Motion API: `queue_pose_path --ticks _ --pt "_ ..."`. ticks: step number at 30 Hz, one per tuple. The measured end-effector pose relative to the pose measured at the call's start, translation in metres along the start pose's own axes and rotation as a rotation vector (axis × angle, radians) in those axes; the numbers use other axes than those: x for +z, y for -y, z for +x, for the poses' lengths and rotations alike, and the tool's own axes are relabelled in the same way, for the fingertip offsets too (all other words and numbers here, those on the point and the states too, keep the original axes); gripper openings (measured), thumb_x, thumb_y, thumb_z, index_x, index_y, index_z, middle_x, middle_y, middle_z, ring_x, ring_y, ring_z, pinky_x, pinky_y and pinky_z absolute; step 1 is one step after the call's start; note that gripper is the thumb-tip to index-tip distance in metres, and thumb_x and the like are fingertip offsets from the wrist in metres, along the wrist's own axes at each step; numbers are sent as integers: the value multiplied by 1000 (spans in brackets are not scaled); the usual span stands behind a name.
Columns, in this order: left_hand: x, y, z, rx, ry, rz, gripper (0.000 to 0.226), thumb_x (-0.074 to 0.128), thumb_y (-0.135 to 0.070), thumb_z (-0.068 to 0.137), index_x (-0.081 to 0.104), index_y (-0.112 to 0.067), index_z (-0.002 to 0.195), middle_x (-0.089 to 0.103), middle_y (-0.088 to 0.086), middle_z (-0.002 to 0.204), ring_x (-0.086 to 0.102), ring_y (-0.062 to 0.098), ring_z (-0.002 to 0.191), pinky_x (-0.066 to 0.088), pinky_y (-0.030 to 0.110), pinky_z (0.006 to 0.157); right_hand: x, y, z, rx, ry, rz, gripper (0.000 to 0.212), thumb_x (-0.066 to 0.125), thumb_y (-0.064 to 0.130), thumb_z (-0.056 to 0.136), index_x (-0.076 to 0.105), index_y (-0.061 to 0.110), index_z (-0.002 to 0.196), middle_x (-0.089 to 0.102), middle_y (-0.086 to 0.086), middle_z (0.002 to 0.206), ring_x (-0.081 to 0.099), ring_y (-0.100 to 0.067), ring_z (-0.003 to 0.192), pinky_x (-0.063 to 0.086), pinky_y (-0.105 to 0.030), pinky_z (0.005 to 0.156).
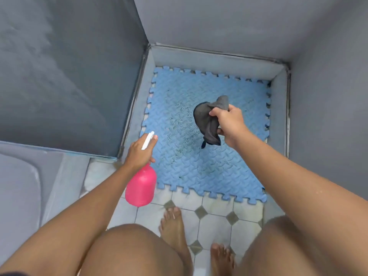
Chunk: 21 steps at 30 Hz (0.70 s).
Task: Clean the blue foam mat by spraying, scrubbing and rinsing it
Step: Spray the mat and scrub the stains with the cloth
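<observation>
Mat (pixel 219 166): blue foam with jigsaw edges, flat on the floor in a grey-walled corner, darker patches across its middle, possibly wet.
Cloth (pixel 207 124): dark grey, bunched and dangling above the mat's centre.
Right hand (pixel 229 122): fingers curled round the cloth, clutching it.
Bottle (pixel 141 186): pink, white spray head, tilted over the mat's near-left corner.
Left hand (pixel 140 152): wrapped round the bottle's neck, forefinger along the nozzle.
Floor (pixel 215 226): pale tiles with small dark diamonds, bare feet planted just short of the mat.

Left hand (pixel 139 154) holds pink bottle (pixel 141 186); right hand (pixel 229 124) grips cloth (pixel 209 124) (above mat (pixel 179 156)).
</observation>
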<state>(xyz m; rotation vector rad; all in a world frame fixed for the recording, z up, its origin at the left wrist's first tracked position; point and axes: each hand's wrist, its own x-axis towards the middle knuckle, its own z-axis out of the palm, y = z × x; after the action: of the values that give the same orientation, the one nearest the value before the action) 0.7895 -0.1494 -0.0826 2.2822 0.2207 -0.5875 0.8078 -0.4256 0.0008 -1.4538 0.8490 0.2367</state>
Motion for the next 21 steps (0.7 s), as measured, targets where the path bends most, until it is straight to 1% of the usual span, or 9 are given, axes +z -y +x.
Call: queue_pose_path --ticks 2,4,7,9,11,14,17,19,21 --pt "13 30 24 4 -39 1 41 44 -63 99 63 -26 100 72 6 98 75 24 66 60 43 74 14 -10 17 -9 -25 100 13 63 9 83 55 15 91 54 -9 82 49 -24 67 36 -26 49" --pt "24 53 43 12 -65 55 51 38 -66 98 67 -24 92 73 -4 96 71 24 89 54 41 89 28 -19 33 -25 21 177 15 60 6 83 52 18 86 50 -4 78 45 -20 62 30 -22 44" --pt "33 73 61 31 -52 38 45 44 -54 104 72 -21 92 73 -7 95 66 17 99 44 30 89 49 -36 51 -115 84 149 16 58 6 79 49 18 84 47 -7 78 42 -22 65 30 -26 47" --pt "31 82 66 34 -64 -94 32 59 -48 99 73 -19 95 76 -6 91 67 12 95 45 27 85 56 -40 61 -183 134 59 17 59 7 79 51 15 91 49 -9 83 46 -23 71 35 -32 54" --pt "29 91 60 71 -53 -131 32 70 -45 92 73 -13 88 77 2 83 65 10 82 47 28 80 54 -44 70 -215 183 -22 19 60 7 79 55 15 96 54 -9 86 52 -24 74 39 -36 59" --pt "38 105 34 34 -51 -136 24 78 -39 87 74 -16 83 72 5 62 63 10 63 49 29 74 37 -48 79 -213 206 -108 18 61 7 81 58 18 95 61 -4 85 59 -19 72 43 -32 58" --pt "49 122 3 1 -17 -89 43 84 -28 84 53 -13 58 49 -4 46 47 10 44 37 25 52 23 -42 90 -165 168 -59 19 62 8 78 52 18 91 53 -5 84 51 -21 73 37 -30 59" --pt "46 140 -7 27 44 -85 39 84 -29 84 61 -6 63 56 -1 52 51 9 51 42 26 56 18 -40 98 -160 158 -18 19 62 8 79 49 19 87 48 -3 81 47 -20 72 33 -29 57" --pt "36 146 -8 52 72 -142 28 82 -31 85 72 -6 78 73 11 74 62 10 70 52 31 77 14 -42 105 -172 142 -20 18 62 9 80 51 20 86 48 -3 83 46 -20 74 34 -29 56"
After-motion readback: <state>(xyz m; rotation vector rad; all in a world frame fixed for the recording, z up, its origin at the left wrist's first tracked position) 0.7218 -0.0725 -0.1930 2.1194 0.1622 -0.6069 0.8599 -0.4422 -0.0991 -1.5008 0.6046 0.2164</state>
